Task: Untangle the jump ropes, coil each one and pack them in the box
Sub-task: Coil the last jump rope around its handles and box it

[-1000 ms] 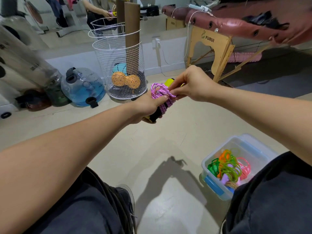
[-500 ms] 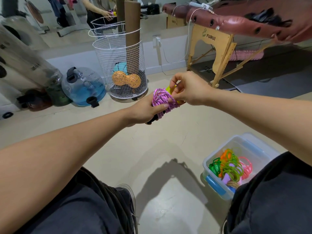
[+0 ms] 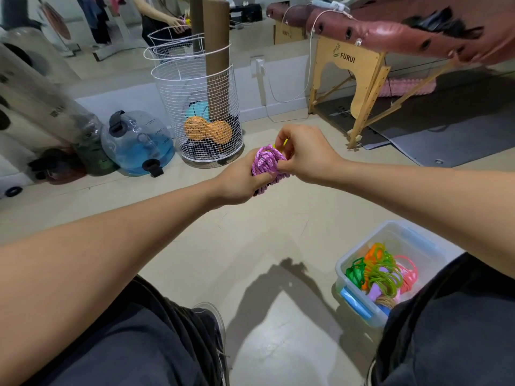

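"FURUI" in dark capitals, small leaf logo above it, on the wooden end panel [image 3: 351, 58] of the massage table. Printed scale marks on the clear water jug [image 3: 139, 143] left of it, too blurred to read.

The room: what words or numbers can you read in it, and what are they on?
"FURUI": wooden end panel of the massage table.
Mirrored "FURUI": cardboard box, only just readable.
Scale marks on the blue water jug: too small to read.
Dark print on the clear bags: too blurred to read.
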